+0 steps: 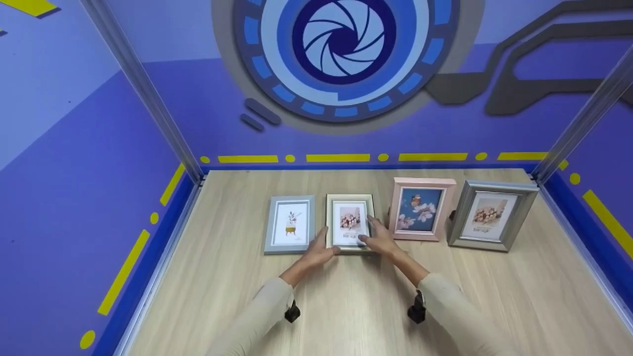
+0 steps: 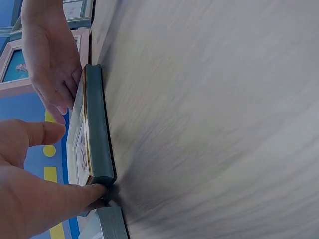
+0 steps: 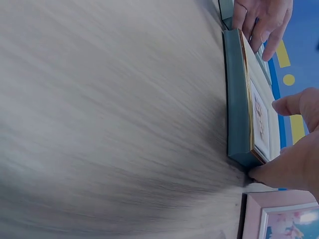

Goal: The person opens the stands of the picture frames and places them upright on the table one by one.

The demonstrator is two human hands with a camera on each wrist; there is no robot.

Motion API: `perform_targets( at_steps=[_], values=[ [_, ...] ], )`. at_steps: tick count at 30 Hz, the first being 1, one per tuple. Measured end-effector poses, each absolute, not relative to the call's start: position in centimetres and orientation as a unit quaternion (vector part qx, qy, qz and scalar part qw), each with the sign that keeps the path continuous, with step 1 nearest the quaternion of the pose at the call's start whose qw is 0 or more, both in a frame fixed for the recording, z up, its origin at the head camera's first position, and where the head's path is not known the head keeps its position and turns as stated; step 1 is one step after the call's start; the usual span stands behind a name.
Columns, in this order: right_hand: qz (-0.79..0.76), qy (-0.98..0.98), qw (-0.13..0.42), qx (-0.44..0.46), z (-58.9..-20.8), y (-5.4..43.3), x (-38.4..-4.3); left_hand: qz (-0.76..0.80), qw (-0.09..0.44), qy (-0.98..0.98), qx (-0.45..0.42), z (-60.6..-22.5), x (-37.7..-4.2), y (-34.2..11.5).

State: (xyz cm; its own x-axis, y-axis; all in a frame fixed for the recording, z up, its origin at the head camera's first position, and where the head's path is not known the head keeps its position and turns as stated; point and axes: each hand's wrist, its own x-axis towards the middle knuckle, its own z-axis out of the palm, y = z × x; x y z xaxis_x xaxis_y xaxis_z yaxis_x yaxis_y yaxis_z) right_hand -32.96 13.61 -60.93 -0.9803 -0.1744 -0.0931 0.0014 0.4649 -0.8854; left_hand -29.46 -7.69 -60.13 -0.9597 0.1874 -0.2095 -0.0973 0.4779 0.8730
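A gold-rimmed picture frame [image 1: 349,198] with a flower print lies face up on the table, between both hands. My left hand [image 1: 316,254] is at its left side, in the narrow gap beside a grey-blue frame [image 1: 268,227]. Fairly straight fingers touch the gold frame's edge there, and the thumb is raised near its lower edge. At the right side, my right hand [image 1: 382,240] has its fingertips against the edge, with the thumb over the front. Both wrist views show the frame's dark green side [image 2: 99,124] close against the tabletop.
To the right, a pink frame [image 1: 440,237] with a bird and blossoms stands propped up. Beside it stands a larger silver-grey frame [image 1: 525,207]. The wooden table [image 1: 222,296] meets a blue-purple back wall [image 1: 198,109], with metal posts at the corners.
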Motion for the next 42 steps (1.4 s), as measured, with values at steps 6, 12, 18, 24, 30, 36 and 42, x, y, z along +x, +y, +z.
perform_targets(
  at_steps=[6, 12, 18, 24, 30, 36, 42],
  values=[
    [-0.562, 0.819, 0.111, -0.030, -61.1, 13.0, -31.9, 0.536, 0.111, 0.836, 0.037, -60.8, -28.6, -8.0],
    [-0.579, 0.805, 0.124, -0.032, -60.6, 12.0, -31.2, 0.565, 0.112, 0.817, 0.006, -60.4, -28.5, -8.6],
    [-0.575, 0.806, 0.140, -0.012, -59.5, 11.9, -30.4, 0.616, 0.119, 0.778, -0.035, -59.9, -28.3, -8.8],
    [-0.580, 0.803, 0.133, 0.001, -58.7, 12.2, -29.9, 0.648, 0.082, 0.751, -0.095, -59.5, -28.1, -8.6],
    [-0.564, 0.818, 0.111, -0.008, -58.0, 12.7, -29.9, 0.657, 0.077, 0.737, -0.138, -59.1, -28.0, -8.4],
    [-0.573, 0.813, 0.103, 0.009, -57.3, 12.9, -30.1, 0.658, 0.105, 0.731, -0.145, -58.2, -28.2, -8.5],
    [-0.616, 0.784, 0.075, 0.014, -57.4, 13.0, -29.6, 0.634, 0.093, 0.756, -0.135, -58.0, -27.7, -8.4]
  ],
)
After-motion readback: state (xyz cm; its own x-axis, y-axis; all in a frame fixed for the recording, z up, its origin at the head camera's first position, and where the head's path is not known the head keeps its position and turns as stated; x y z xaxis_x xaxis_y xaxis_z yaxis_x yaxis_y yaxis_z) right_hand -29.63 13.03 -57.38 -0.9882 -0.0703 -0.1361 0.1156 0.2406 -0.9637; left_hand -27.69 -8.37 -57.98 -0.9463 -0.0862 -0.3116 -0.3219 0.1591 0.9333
